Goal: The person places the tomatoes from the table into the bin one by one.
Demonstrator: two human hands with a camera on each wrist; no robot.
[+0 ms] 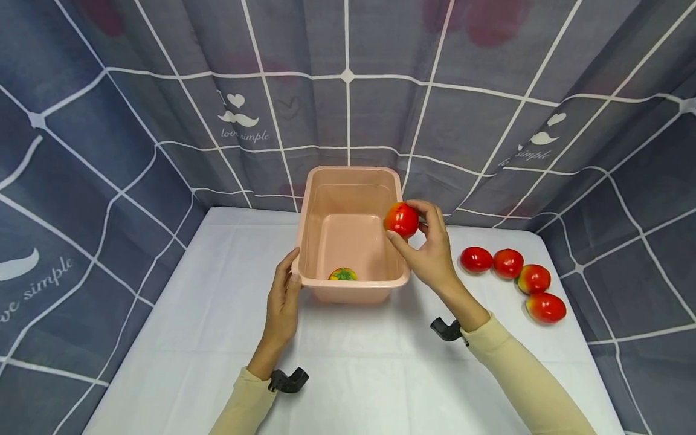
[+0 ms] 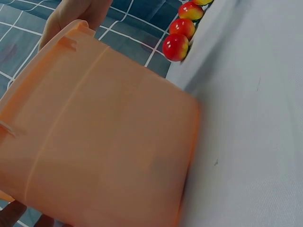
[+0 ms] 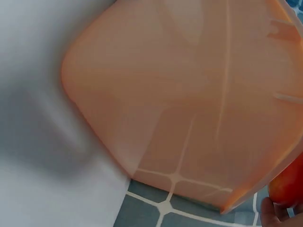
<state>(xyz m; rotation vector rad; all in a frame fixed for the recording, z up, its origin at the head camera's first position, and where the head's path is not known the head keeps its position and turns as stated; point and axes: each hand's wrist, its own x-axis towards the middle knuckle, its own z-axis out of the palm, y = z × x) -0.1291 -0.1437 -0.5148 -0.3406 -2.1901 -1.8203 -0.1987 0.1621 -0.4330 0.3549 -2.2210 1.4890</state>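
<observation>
Pinches a red fruit (image 1: 400,219) between thumb and fingers of the right hand (image 1: 432,251), at the right rim of a pink bin (image 1: 375,283). Rests the left hand (image 1: 283,299), fingers fairly straight, against its near left corner. Has a second fruit (image 1: 342,275) inside, four fruits (image 1: 508,263) at right on a white table (image 1: 353,374), checked curtain (image 1: 380,121) on the far side.
</observation>
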